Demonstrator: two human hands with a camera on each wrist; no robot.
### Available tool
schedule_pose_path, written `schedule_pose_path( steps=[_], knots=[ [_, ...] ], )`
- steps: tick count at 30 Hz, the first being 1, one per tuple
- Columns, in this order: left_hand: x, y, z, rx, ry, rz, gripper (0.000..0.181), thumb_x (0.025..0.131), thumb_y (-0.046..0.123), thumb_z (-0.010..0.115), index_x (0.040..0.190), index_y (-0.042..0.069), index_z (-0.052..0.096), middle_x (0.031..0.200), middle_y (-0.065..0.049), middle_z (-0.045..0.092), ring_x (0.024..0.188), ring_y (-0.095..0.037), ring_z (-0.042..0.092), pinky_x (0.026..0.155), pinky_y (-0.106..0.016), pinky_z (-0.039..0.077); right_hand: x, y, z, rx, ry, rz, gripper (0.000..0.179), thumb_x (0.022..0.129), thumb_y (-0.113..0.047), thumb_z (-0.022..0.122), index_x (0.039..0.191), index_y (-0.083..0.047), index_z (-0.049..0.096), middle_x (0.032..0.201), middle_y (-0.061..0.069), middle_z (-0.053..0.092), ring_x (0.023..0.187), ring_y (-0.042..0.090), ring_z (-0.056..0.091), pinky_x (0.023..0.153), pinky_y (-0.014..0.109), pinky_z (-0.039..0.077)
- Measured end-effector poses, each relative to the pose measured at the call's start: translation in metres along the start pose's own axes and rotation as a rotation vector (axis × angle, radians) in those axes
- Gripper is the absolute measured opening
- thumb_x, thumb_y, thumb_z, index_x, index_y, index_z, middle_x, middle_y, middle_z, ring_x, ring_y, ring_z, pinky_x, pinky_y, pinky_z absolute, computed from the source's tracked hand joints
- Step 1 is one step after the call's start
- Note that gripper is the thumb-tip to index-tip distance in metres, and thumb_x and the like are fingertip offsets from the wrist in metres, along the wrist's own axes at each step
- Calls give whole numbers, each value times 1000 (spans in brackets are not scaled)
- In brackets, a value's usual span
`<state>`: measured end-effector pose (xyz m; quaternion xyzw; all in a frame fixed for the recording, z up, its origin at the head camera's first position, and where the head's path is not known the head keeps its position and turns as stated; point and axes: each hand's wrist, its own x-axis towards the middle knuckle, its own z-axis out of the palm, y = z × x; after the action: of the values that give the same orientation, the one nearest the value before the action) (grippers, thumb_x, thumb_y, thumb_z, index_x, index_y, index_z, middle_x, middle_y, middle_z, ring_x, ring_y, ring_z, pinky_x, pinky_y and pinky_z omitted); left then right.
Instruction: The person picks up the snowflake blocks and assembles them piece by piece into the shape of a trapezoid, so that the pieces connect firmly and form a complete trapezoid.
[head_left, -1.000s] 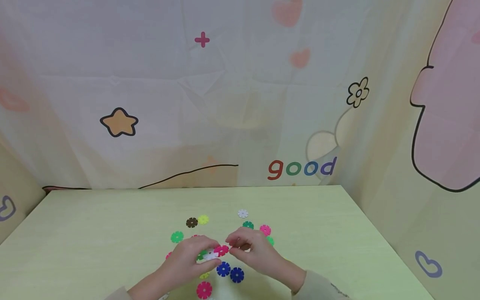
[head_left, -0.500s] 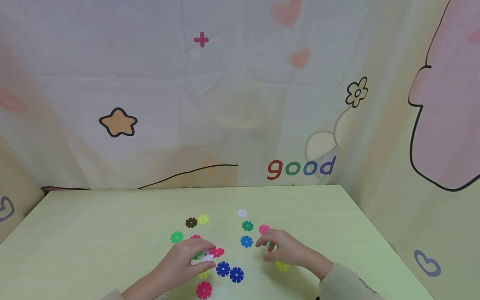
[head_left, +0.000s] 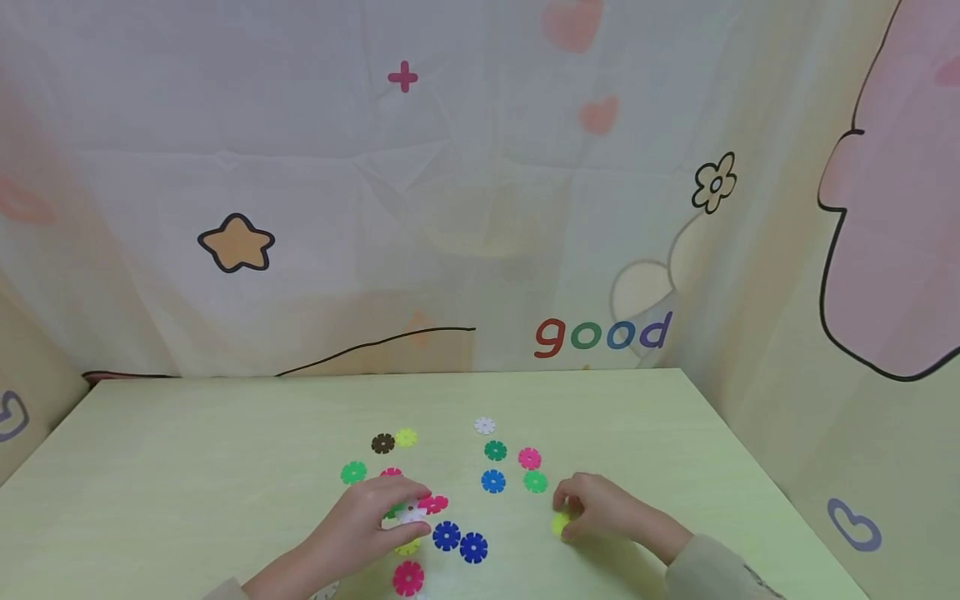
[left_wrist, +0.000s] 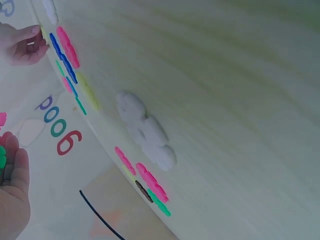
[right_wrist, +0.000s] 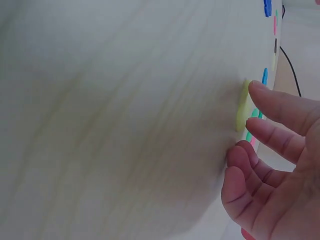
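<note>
In the head view, my left hand [head_left: 375, 517] holds a small joined group of plastic snowflake discs. A white disc [head_left: 411, 512] and a pink disc [head_left: 435, 504] show between thumb and fingers, with a bit of green behind. In the left wrist view only part of this left hand [left_wrist: 15, 180] shows. Over to the right, my right hand [head_left: 600, 508] is down at a yellow snowflake disc [head_left: 560, 523], thumb and index finger at its edges. The right wrist view shows the yellow disc [right_wrist: 242, 107] low at the table, the right thumb [right_wrist: 275, 102] touching its rim.
Loose discs lie about the pale table [head_left: 187, 467]: two dark blue discs [head_left: 460, 542], a light blue disc [head_left: 493, 481], a green disc [head_left: 535, 481], a pink disc [head_left: 529, 458] and a brown disc [head_left: 382, 443]. A printed curtain [head_left: 300, 183] stands behind.
My right hand has left the joined discs and moved right, down to the yellow disc. The light blue and green discs are uncovered. My left hand shifted slightly left, still holding its discs.
</note>
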<state>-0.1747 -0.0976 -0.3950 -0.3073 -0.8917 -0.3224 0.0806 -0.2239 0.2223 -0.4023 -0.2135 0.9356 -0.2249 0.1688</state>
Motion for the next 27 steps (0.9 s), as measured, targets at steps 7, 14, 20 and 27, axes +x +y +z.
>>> schedule_pose_path(
  steps=[7,14,20,27],
  knots=[
    [0,0,0,-4,3,7,45,80,52,52,105,16,64,100,7,65,94,-11,60,77,-25,50,-3,2,3,26,-3,-8,22,66,-10,74,81,-9,58,74,1,49,71,15,43,62,26,37],
    [1,0,3,8,-2,-18,33,77,32,66,105,15,64,101,6,65,95,-11,60,78,-25,50,0,-1,7,69,6,10,25,68,-7,72,78,-10,49,69,0,47,67,14,43,57,23,35],
    [0,0,3,9,18,10,33,78,36,64,104,16,64,99,6,65,93,-10,60,76,-23,50,3,-6,9,127,29,25,21,73,-1,66,79,-10,48,66,1,48,58,13,46,50,22,39],
    [0,0,2,2,22,11,38,81,46,56,103,16,64,99,6,65,93,-11,61,76,-24,50,8,-18,6,278,56,-15,13,79,-1,61,87,-6,52,67,3,52,55,15,54,51,25,46]
  ],
)
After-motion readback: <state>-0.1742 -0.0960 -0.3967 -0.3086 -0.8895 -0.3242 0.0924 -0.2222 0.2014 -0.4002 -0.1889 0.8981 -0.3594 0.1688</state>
